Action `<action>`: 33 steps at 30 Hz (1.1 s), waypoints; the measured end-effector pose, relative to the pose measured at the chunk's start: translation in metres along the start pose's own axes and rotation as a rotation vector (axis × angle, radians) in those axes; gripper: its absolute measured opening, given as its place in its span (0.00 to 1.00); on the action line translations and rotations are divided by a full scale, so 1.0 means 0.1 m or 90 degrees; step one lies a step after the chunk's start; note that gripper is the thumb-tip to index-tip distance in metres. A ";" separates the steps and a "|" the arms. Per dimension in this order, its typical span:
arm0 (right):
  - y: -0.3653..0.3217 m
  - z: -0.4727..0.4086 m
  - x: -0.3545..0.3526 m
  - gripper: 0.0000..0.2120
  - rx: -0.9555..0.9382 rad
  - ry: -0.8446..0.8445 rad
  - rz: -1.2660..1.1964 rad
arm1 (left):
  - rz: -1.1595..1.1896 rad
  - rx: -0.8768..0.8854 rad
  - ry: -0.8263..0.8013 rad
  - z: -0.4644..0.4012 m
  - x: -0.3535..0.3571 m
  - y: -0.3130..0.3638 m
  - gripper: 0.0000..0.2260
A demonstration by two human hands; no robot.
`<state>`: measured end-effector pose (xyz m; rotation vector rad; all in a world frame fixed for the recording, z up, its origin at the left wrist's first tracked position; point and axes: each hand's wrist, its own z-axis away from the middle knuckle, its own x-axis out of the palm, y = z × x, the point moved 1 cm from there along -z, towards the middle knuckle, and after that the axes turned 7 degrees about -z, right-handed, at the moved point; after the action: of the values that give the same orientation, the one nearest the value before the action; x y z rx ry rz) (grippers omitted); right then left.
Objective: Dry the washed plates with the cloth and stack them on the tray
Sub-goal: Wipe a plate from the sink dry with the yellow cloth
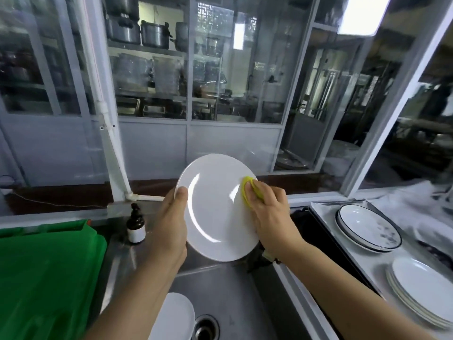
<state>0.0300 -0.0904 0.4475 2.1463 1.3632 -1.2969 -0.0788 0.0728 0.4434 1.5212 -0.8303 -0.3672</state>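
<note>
A plain white plate [213, 207] is held tilted above the steel sink [235, 290], its face toward me. My left hand [171, 229] grips its left rim, thumb on the front. My right hand [267, 209] presses a yellow cloth [246, 190] against the plate's right side, fingers curled over the cloth. More white plates [171, 317] lie in the sink near the drain. On the tray [326, 217] at the right sit a stack of dark-rimmed plates [367, 229] and a stack of plain white plates [421, 290].
A green plastic crate [46, 273] fills the left counter. A small brown bottle [136, 227] stands at the sink's back left corner. Behind the sink is a glazed partition [152, 94] with a white pipe [115, 153] running down it.
</note>
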 end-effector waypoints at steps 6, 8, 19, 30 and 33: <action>0.34 0.77 -0.13 0.20 -0.016 0.012 -0.010 | 0.031 -0.020 -0.007 0.12 0.74 -0.28 0.11; 0.47 0.96 -0.17 0.22 -0.051 0.019 -0.009 | 0.021 -0.040 -0.019 0.20 1.06 -0.43 0.11; 2.47 2.11 -0.93 0.20 -0.080 0.009 0.005 | -0.085 -0.074 -0.120 0.86 3.19 -1.29 0.10; 4.69 3.33 -1.93 0.30 0.294 0.114 0.059 | -0.135 -0.223 -0.198 1.58 5.05 -2.44 0.12; 5.03 3.60 -2.06 0.29 0.386 0.177 0.051 | -0.167 -0.265 -0.242 1.73 5.40 -2.76 0.12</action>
<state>0.2255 -0.6956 0.3067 2.8375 1.0420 -1.5747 0.2517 -0.4412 0.2864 1.1819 -0.7834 -0.9842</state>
